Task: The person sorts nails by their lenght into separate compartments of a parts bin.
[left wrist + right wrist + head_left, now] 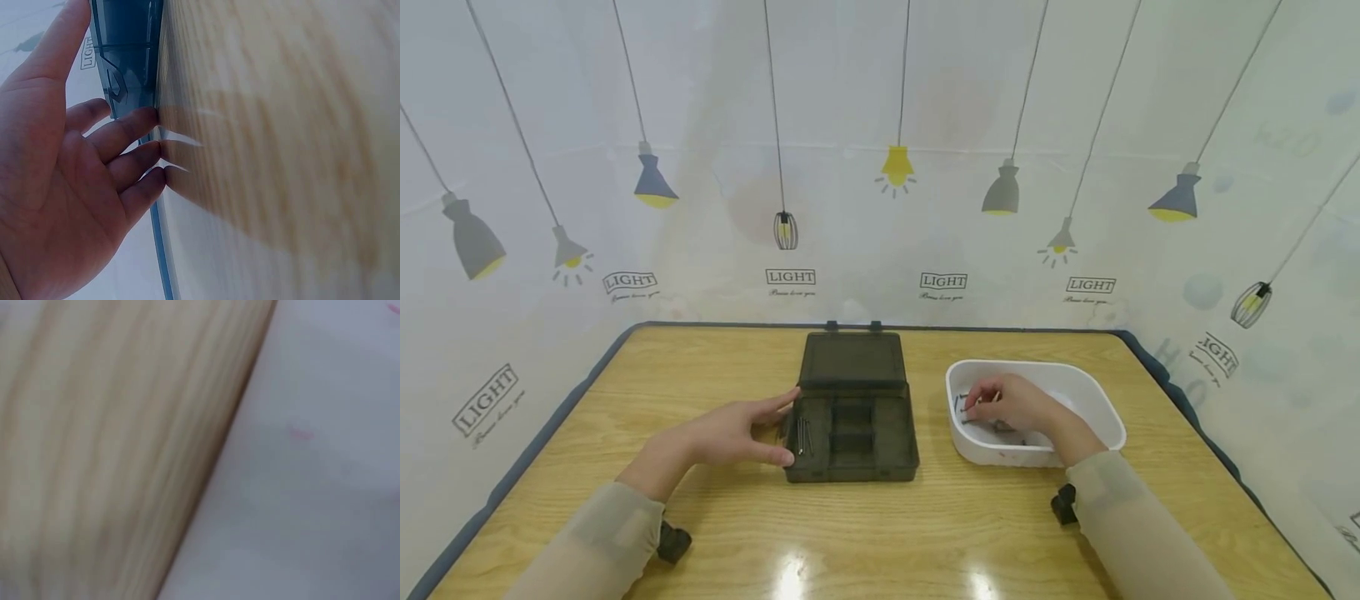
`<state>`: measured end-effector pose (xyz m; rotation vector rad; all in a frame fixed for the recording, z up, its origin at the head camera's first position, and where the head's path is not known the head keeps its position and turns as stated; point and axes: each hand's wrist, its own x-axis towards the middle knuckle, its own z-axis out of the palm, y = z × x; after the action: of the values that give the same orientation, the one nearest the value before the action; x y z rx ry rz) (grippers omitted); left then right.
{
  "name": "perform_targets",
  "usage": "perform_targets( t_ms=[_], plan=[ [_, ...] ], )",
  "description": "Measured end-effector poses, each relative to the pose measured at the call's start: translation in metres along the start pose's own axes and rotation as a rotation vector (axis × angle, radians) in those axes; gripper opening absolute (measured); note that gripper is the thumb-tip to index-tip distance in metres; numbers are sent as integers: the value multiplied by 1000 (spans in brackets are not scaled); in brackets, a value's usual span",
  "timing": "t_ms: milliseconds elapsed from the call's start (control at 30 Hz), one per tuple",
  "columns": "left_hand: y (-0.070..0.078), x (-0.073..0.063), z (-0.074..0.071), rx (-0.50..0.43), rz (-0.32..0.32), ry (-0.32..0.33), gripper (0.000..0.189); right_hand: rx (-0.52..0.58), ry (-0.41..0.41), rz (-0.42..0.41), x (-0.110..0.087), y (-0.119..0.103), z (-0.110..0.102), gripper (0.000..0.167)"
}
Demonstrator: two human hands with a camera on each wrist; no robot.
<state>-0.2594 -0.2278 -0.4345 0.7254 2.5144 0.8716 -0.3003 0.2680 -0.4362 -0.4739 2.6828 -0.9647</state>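
A dark see-through plastic organizer box (891, 437) lies on the table with its lid (853, 358) raised at the back. Several thin metal nails or screws (805, 437) lie in its left compartment. My left hand (737, 432) spreads along the box's left side, thumb at the front corner and forefinger near the back one. In the left wrist view, the other fingertips (144, 119) touch the tabletop beside the box. My right hand (1011, 404) reaches into a white plastic tub (1093, 404), fingers bent down among thin metal pieces (958, 404). Whether it pinches one is unclear.
The wood-grain table (850, 533) carries both containers, with a strip of bare surface between them. A white wall sheet (850, 108) printed with lamps encloses the back and sides. Black wrist devices (674, 542) sit under both sleeves. The right wrist view shows only blurred table and tub wall.
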Motion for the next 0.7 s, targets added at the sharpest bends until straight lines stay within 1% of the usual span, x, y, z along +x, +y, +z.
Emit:
perform_targets(
  t_ms=[133, 300, 367, 500, 700],
  plan=[
    [1, 0, 0, 1, -4, 1, 111, -10, 13, 3, -1, -2, -4, 7],
    [1, 0, 0, 7, -6, 6, 111, 24, 42, -30, -5, -7, -10, 12],
    [1, 0, 0, 13, -6, 8, 111, 51, 47, -43, -7, -10, -12, 15],
    [-1, 1, 0, 22, 1, 10, 112, 112, 29, -49, -12, -19, -13, 22],
    [-3, 1, 1, 19, 3, 11, 112, 210, 6, -95, -16, -36, -12, 22]
  ],
)
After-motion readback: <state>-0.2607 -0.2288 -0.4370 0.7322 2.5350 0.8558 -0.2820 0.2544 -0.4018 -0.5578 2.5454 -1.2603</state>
